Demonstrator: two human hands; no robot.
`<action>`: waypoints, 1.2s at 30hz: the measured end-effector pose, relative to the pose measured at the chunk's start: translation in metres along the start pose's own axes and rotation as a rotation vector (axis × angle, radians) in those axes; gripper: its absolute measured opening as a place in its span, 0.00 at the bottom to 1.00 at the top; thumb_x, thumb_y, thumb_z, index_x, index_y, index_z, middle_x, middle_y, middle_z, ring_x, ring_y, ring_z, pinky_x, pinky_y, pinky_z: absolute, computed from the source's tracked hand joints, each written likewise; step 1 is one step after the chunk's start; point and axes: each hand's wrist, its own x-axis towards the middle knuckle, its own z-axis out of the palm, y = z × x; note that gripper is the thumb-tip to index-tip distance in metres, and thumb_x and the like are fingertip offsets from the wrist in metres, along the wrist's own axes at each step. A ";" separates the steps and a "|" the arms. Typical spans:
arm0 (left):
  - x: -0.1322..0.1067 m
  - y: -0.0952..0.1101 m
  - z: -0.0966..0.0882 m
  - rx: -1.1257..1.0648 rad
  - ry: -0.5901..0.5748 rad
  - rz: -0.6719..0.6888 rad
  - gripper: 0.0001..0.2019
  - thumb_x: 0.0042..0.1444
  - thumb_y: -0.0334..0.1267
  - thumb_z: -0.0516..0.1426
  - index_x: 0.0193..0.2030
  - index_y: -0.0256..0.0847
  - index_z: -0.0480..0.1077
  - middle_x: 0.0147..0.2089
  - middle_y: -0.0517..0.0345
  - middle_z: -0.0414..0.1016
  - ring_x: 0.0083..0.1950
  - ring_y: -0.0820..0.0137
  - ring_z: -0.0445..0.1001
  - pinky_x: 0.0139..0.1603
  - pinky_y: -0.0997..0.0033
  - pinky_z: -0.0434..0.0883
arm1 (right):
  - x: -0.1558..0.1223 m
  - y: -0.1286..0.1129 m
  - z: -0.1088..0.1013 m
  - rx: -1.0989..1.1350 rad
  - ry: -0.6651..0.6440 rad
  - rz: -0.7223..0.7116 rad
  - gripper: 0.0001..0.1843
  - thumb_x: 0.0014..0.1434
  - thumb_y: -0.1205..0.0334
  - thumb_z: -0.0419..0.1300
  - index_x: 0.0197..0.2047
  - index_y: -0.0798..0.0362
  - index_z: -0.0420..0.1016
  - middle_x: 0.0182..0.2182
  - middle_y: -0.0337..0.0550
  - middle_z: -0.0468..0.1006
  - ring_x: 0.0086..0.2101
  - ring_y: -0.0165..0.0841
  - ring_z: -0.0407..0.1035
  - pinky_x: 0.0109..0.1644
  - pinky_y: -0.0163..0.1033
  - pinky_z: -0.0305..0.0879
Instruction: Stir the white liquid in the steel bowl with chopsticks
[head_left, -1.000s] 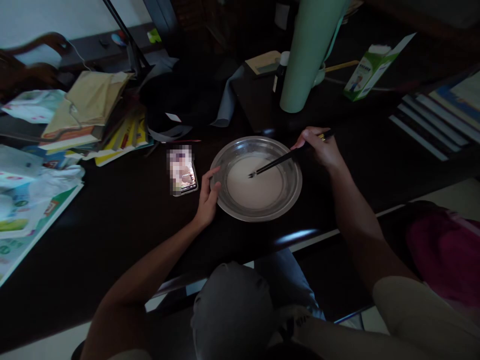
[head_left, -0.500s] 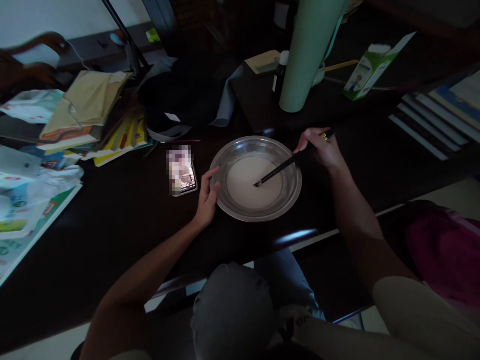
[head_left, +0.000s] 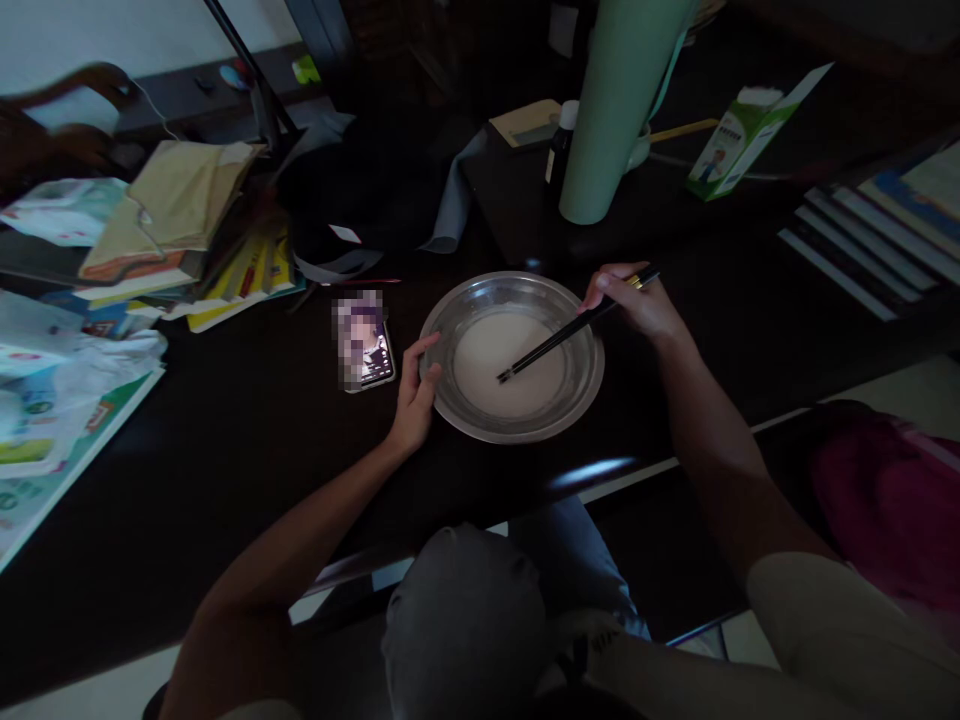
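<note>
A round metal bowl (head_left: 517, 428) stands on the dark table, with a whitish liquid (head_left: 480, 350) covering its bottom. My left hand (head_left: 417, 395) grips the bowl's left rim, thumb and fingers closed on either side of the edge. In my right hand (head_left: 634, 300) is a pair of black chopsticks (head_left: 559, 338) with gold bands near the top. They slant down to the left over the right rim, and their tips dip into the liquid left of its middle. A lit phone (head_left: 367, 345) lies just left of the bowl.
Books and envelopes (head_left: 172, 210) pile up at the left. Behind the bowl stand a tall green flask (head_left: 619, 120), a dark bottle (head_left: 559, 155) and a green-white carton (head_left: 724, 150). More books (head_left: 862, 245) are stacked at the right. A black bag (head_left: 367, 200) lies behind the phone.
The chopstick tips have moved a little to the left and down within the liquid. My right hand has shifted slightly left. My left hand and the bowl stay put. The phone's picture has changed.
</note>
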 end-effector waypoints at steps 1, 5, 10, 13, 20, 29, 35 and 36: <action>0.000 0.000 0.000 0.002 -0.001 -0.003 0.21 0.65 0.54 0.54 0.62 0.52 0.65 0.64 0.53 0.67 0.66 0.59 0.66 0.70 0.51 0.62 | 0.000 0.000 0.001 -0.004 -0.023 0.006 0.25 0.54 0.34 0.64 0.22 0.47 0.79 0.21 0.40 0.78 0.26 0.35 0.75 0.35 0.44 0.71; 0.000 0.002 0.001 -0.014 -0.008 -0.007 0.21 0.66 0.55 0.54 0.62 0.53 0.65 0.64 0.54 0.67 0.65 0.59 0.67 0.69 0.51 0.63 | 0.001 0.001 0.000 -0.017 0.046 -0.007 0.24 0.54 0.35 0.64 0.24 0.48 0.79 0.22 0.39 0.79 0.26 0.34 0.75 0.35 0.42 0.71; 0.000 0.002 0.001 -0.018 0.006 -0.018 0.22 0.65 0.54 0.55 0.62 0.52 0.65 0.65 0.53 0.67 0.67 0.58 0.66 0.71 0.50 0.61 | 0.001 0.001 -0.002 0.012 0.070 -0.006 0.26 0.56 0.35 0.63 0.20 0.47 0.77 0.19 0.40 0.76 0.25 0.36 0.74 0.34 0.45 0.72; 0.000 0.003 0.001 -0.015 0.009 -0.023 0.22 0.65 0.55 0.55 0.62 0.52 0.66 0.65 0.53 0.66 0.67 0.58 0.65 0.72 0.50 0.60 | 0.000 0.002 -0.001 0.000 -0.018 0.002 0.23 0.56 0.36 0.64 0.23 0.46 0.80 0.21 0.40 0.78 0.25 0.34 0.74 0.35 0.44 0.71; 0.001 0.003 0.000 -0.024 0.009 -0.013 0.22 0.64 0.56 0.55 0.61 0.51 0.67 0.63 0.53 0.68 0.65 0.58 0.66 0.70 0.51 0.61 | 0.002 0.003 -0.003 0.031 0.105 -0.033 0.24 0.57 0.38 0.64 0.21 0.47 0.78 0.19 0.40 0.76 0.24 0.35 0.73 0.33 0.45 0.70; 0.000 0.001 -0.001 -0.018 -0.001 -0.014 0.22 0.65 0.55 0.55 0.62 0.52 0.66 0.64 0.53 0.67 0.66 0.59 0.66 0.71 0.51 0.60 | 0.002 0.002 0.001 -0.003 0.006 -0.031 0.22 0.56 0.38 0.65 0.25 0.48 0.80 0.22 0.39 0.79 0.26 0.32 0.73 0.35 0.41 0.69; 0.000 0.001 0.000 -0.021 0.009 -0.011 0.22 0.65 0.54 0.55 0.62 0.52 0.66 0.63 0.53 0.68 0.65 0.59 0.67 0.70 0.53 0.63 | 0.001 0.001 -0.001 0.049 0.071 -0.043 0.26 0.57 0.36 0.63 0.20 0.48 0.77 0.18 0.40 0.75 0.23 0.34 0.73 0.32 0.44 0.69; 0.000 0.001 0.000 -0.018 0.011 -0.009 0.22 0.65 0.54 0.55 0.62 0.51 0.66 0.63 0.53 0.68 0.65 0.60 0.67 0.69 0.53 0.63 | 0.001 0.001 0.000 0.049 0.028 -0.034 0.26 0.57 0.37 0.63 0.21 0.48 0.78 0.18 0.40 0.76 0.24 0.34 0.73 0.32 0.43 0.68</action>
